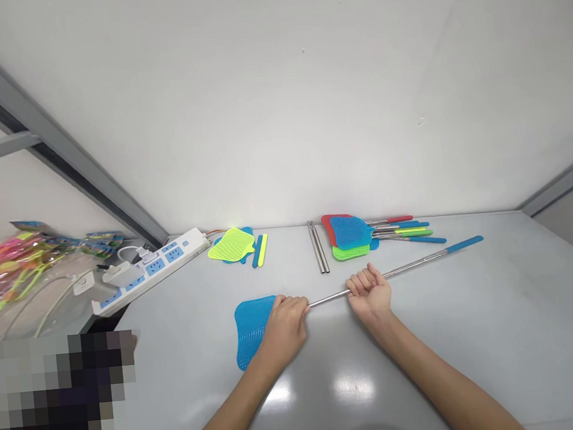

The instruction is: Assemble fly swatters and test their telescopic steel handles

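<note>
A blue plastic fly swatter point(251, 332) lies on the grey table top point(477, 332), its mesh head under the edge of my left hand point(284, 329). My left hand is closed around the neck of the swatter where the head meets the shaft. My right hand point(371, 294) grips the telescopic steel shaft point(402, 270) a short way along, with the shaft's blue handle grip point(464, 244) pointing to the far right.
Beyond my hands lie a pile of fly swatters point(349, 236), a yellow-green swatter point(231, 244) with loose handle parts, and a pair of steel rods point(318, 247). A white power strip point(151, 270) and a clear bag of pink-green items point(15, 272) sit at the far left. A pixelated patch covers the lower left.
</note>
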`<state>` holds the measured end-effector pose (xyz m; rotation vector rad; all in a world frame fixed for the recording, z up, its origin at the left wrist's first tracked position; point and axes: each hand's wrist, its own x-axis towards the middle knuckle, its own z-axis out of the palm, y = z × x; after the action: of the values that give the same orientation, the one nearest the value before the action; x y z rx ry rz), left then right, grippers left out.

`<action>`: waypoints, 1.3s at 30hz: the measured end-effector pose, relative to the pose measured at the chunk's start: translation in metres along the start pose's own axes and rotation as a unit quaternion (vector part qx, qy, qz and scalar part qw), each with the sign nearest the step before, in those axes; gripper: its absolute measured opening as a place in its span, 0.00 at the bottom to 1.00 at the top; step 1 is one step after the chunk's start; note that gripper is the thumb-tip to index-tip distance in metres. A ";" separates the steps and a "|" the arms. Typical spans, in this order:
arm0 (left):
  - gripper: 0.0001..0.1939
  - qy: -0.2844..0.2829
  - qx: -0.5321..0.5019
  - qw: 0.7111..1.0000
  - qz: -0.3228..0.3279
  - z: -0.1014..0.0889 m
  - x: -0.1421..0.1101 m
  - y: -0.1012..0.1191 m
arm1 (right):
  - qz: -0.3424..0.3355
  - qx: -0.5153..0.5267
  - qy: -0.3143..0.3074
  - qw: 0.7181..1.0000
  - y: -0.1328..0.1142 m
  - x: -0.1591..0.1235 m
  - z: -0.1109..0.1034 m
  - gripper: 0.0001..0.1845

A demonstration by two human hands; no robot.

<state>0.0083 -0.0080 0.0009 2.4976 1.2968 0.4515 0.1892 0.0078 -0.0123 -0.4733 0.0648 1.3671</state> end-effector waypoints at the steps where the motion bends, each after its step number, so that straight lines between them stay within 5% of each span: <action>1: 0.14 0.001 -0.001 1.000 0.000 0.000 0.000 0.000 | 0.000 0.001 0.001 1.000 0.001 0.000 0.000 0.22; 39: 0.15 0.015 0.006 1.000 0.014 0.005 0.003 0.006 | -0.023 -0.079 -0.001 0.997 0.013 -0.005 0.002 0.21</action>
<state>0.0166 -0.0093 -0.0006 2.5312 1.2809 0.4904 0.1756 0.0057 -0.0121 -0.6015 -0.0558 1.3322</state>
